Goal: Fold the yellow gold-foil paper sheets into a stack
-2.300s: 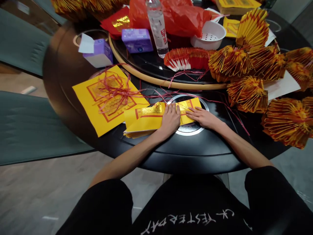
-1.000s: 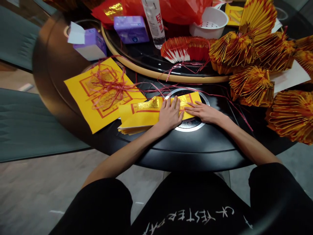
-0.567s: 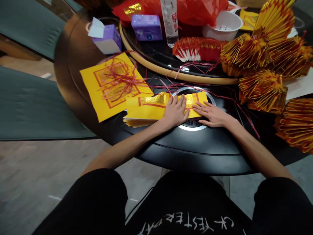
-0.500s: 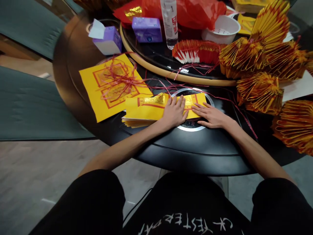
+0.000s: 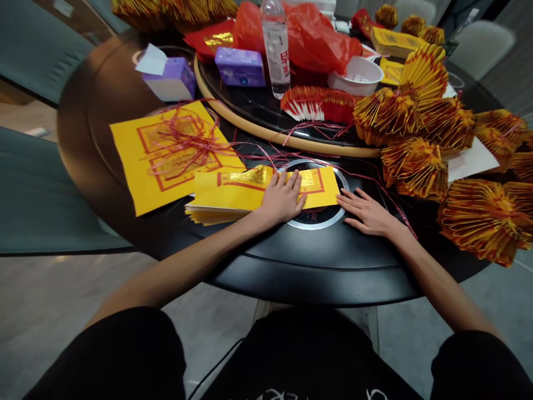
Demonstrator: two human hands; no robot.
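A folded yellow joss paper stack [image 5: 233,191] with gold foil and red printing lies at the near side of the black table. My left hand [image 5: 281,197] rests flat across it, fingers stretched out, pressing on the paper. Just off the stack's right end, my right hand [image 5: 368,211] lies open with its fingers spread toward the paper. To the left is a larger flat yellow sheet [image 5: 129,161], printed in red, with a tangle of thin pink-red strings [image 5: 187,136] on top.
Several fan-folded yellow and red paper bundles [image 5: 483,216] crowd the right side. On the raised turntable stand a clear bottle [image 5: 275,53], a purple tissue pack [image 5: 240,66], red folded papers [image 5: 322,104] and a white plastic basket [image 5: 356,78]. Another tissue pack [image 5: 172,80] sits left.
My right hand has slid off the right end of the paper onto the table beside it. My left hand stays on the stack. The whole view has shifted, showing more on the right.
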